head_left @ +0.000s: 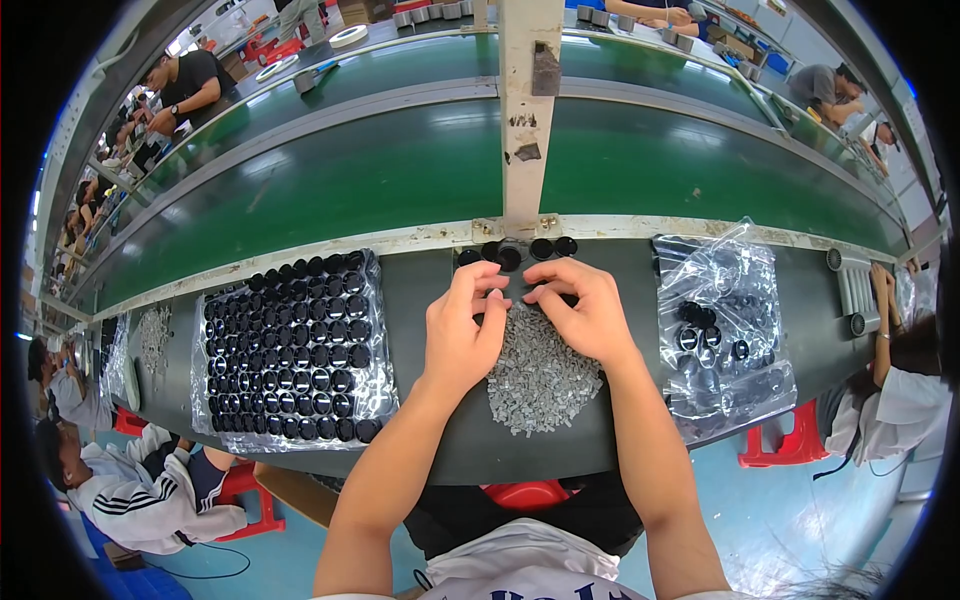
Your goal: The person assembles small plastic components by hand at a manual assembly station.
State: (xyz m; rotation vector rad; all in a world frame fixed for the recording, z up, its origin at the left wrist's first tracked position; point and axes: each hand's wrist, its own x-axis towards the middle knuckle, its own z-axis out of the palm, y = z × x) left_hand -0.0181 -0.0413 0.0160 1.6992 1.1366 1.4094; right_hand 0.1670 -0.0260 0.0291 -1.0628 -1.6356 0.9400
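Observation:
Both hands are raised over the near middle of the dark worktable, fingertips close together. My left hand [466,325] has curled fingers, the thumb near the fingertips; whatever it pinches, if anything, is too small to tell. My right hand [588,312] curls the same way, its thumb and fingers almost meeting, and its contents are also unclear. Below and between them lies a heap of small grey pieces [542,385]. Just beyond the fingertips, several round black caps [510,259] stand in a row along the table's far edge.
On the left, many black caps [288,355] fill a clear plastic sheet in rows. To the right, a clear plastic bag [715,375] holds a few more caps. Past a metal post [522,130] runs a green conveyor belt [330,205]. Grey tubes [857,290] and co-workers are at the sides.

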